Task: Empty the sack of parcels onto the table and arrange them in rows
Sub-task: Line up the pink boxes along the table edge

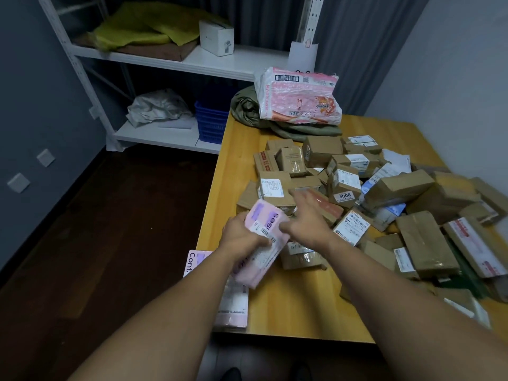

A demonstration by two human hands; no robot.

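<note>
The number "3006" is being shown on a white sticker (345, 196) stuck to a brown carton (347, 185) in the middle of the frame. The letters "Cont" are being displayed sideways on a flat pink parcel (195, 261) at the lower-left edge of the surface (302, 306). Large dark letters, only partly legible, are being carried by the pink packet (264, 232) gripped in the left hand (240, 233). The other labels are being rendered too small to be read.
</note>
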